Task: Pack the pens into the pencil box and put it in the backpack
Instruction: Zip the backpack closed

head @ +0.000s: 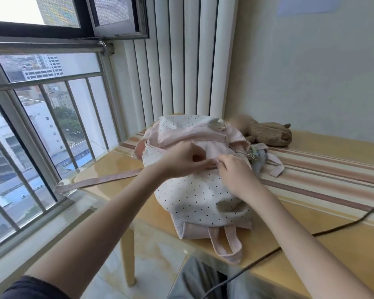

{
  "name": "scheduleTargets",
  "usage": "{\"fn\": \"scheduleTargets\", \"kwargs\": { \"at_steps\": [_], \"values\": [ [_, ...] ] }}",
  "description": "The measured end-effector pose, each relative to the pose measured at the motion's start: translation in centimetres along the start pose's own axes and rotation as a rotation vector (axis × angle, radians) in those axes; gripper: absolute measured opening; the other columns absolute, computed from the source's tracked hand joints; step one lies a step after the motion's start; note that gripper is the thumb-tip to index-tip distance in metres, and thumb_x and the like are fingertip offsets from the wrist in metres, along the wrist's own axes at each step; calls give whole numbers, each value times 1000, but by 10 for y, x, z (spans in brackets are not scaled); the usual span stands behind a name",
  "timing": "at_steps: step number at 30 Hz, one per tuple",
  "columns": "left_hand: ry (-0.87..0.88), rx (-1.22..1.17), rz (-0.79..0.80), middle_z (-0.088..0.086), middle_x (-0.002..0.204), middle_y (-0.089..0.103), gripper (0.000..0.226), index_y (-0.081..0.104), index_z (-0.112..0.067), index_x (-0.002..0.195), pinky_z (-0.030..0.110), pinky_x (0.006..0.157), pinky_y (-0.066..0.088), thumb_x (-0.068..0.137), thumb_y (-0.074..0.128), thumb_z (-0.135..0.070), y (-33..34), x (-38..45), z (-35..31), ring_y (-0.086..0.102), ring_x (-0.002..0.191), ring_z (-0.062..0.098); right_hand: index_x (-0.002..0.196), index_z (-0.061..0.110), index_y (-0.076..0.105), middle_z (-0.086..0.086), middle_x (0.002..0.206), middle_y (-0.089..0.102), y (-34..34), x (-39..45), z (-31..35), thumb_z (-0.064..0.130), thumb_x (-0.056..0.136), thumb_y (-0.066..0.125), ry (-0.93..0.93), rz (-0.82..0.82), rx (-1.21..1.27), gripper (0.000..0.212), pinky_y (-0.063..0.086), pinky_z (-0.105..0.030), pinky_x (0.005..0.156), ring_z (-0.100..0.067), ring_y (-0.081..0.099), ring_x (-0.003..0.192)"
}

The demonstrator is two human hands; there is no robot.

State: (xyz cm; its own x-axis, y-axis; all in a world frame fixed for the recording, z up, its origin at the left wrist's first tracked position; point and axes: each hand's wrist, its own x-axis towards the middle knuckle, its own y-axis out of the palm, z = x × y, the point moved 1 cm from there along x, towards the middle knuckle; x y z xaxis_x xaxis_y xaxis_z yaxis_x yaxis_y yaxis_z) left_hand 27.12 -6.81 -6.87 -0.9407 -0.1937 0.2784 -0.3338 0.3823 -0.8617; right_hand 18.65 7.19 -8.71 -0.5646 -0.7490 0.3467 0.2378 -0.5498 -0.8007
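On table (311,251): backpack (199,197), contents hidden; left hand (186,157), right hand (235,171) pinch its zipper seam.

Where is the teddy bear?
The teddy bear lies on the table by the wall, just behind and right of the backpack.

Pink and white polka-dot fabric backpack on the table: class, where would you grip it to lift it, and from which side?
Probably by the pink webbing loop handle of the pink and white polka-dot fabric backpack, coming from the near table edge. The loop hangs free over the yellow glossy table toward the person, open and unobstructed, while the left hand and right hand occupy the zipper area on top.
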Motion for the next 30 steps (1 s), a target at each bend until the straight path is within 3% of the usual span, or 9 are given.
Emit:
{"fn": "scheduleTargets", "kwargs": {
  "at_steps": [2,5,7,10,13,18,23,28,30],
  "values": [
    [-11,79,-125,-1,43,43,56,46,-11,47,31,47,30,95,50,-41,13,6,-1,34,40,15,92,11,63,-13,94,65,2,6,5,22,97,34,44,1,-31,31,41,-39,87,-31,57,99],
    [50,55,-451,-7,38,32,55,43,-12,45,25,40,18,96,49,-32,12,5,1,24,35,9,52,15,41,-4,51,39,0,8,7,32,91,50,116,-155,161,43,29,-32,57,-20,40,55],
    [135,182,-594,-7,37,29,54,36,-16,43,19,40,10,95,46,-29,7,1,1,22,33,13,49,14,30,-4,49,23,0,5,8,22,84,60,110,-272,289,46,19,-32,51,-15,23,49],
    [166,330,-675,2,35,41,56,38,-13,41,19,39,17,94,44,-28,6,-7,10,32,32,22,49,17,26,6,49,17,-2,-13,9,10,83,59,-233,-291,166,48,21,-29,49,-11,18,47],
    [49,343,-772,12,40,49,53,36,-15,41,20,42,26,91,42,-28,-7,-18,34,37,34,23,49,31,25,13,50,18,-23,-25,-37,6,84,56,-236,-347,51,53,21,-27,48,-4,26,47],
    [-48,344,-495,6,38,41,61,40,-12,38,27,38,35,94,45,-35,3,-15,30,34,35,20,49,17,25,0,46,20,-27,-20,-120,13,91,54,292,-330,101,51,16,-32,52,-19,25,46],
    [-9,268,-143,-4,44,32,59,34,-18,48,28,46,23,88,50,-57,-5,6,-6,30,45,14,60,15,37,-1,52,32,-18,-8,-103,40,88,60,467,-245,506,44,22,-30,53,-18,34,50],
    [72,371,241,-3,52,41,62,46,-12,55,27,47,27,84,48,-67,44,41,-70,37,47,11,59,22,39,-3,59,31,-10,-3,-91,23,85,65,532,-228,830,37,21,-27,51,-16,30,50],
    [63,321,341,-1,52,41,53,41,-15,50,27,48,28,89,51,-50,58,53,-70,37,47,14,57,21,27,-3,60,26,-16,0,-94,14,87,62,431,-322,670,47,20,-28,52,-15,27,53]
  ]
}}
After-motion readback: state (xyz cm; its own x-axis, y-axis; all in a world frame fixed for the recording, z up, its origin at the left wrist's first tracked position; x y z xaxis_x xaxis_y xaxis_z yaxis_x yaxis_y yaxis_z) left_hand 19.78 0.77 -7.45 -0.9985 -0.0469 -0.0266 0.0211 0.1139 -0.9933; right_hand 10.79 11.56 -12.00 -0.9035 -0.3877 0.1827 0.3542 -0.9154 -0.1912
